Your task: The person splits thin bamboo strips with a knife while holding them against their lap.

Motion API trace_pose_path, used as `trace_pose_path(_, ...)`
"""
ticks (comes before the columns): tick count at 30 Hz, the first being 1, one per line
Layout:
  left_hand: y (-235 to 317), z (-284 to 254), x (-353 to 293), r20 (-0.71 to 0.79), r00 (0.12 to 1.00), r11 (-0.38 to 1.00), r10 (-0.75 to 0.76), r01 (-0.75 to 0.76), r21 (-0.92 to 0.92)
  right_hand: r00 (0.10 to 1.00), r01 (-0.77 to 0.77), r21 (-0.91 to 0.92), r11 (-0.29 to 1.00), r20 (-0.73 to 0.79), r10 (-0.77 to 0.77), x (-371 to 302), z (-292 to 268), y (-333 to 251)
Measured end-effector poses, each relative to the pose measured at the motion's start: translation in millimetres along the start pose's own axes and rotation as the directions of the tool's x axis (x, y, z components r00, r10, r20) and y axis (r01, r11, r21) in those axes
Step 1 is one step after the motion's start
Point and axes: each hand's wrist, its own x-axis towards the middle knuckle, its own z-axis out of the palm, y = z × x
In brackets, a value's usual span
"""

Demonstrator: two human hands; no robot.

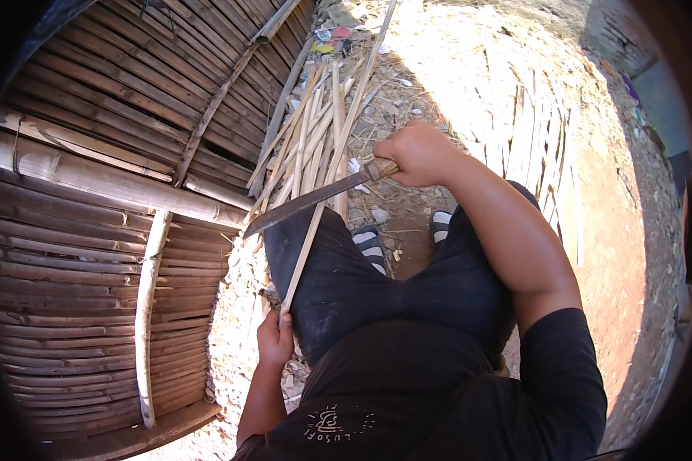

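Observation:
My right hand point(419, 154) is closed round the wooden handle of a machete point(307, 201), held out over my left thigh. Its long dark blade points left and crosses a long, pale bamboo strip point(347, 127); whether blade and strip touch, I cannot tell. Low at the left, my left hand point(275, 338) grips the near end of that strip, thumb on top. From there the strip slants up past my left knee to the top of the view. Beyond the knee lies a pile of similar split bamboo strips point(309, 146) on the ground.
A bamboo slat wall point(77, 292) with a thick bamboo pole point(108, 178) stands close on my left. More bamboo strips point(527, 138) lie on the sunlit ground at the right. Coloured litter point(327, 42) and stones are scattered at the far end. My sandalled feet point(370, 250) rest between.

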Motion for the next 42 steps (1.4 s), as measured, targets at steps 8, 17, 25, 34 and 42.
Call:
trace_pose_path(8, 3.1, -3.1, 1.5, 0.021, 0.999, 0.999, -0.029, 0.028, 0.028, 0.955, -0.257, 0.132, 0.957, -0.116, 0.272, 1.0, -0.5, 33.0)
trace_pose_path(17, -3.2, 0.9, 1.5, 0.012, 1.000, 1.000, -0.001, 0.001, 0.019, 0.904, -0.378, 0.245, 0.893, -0.112, 0.413, -7.7, -7.8, 33.3)
trace_pose_path(25, -1.5, -3.0, -1.6, -0.011, 1.000, 1.000, -0.016, 0.016, 0.015, 0.998, 0.056, 0.003, 0.998, -0.016, -0.056, 7.7, -1.3, -4.3)
trace_pose_path(34, 4.5, 3.9, 2.1, -0.030, 0.999, 1.000, 0.017, -0.016, 0.024, 0.727, -0.556, 0.442, 0.704, -0.152, 0.670, -10.2, -12.1, 56.5)
trace_pose_path(42, -4.7, 1.0, -2.1, -0.045, 0.999, 0.997, -0.019, 0.022, 0.073, 1.000, -0.015, -0.036, 0.999, -0.024, 0.014, 5.4, 5.9, 4.5)
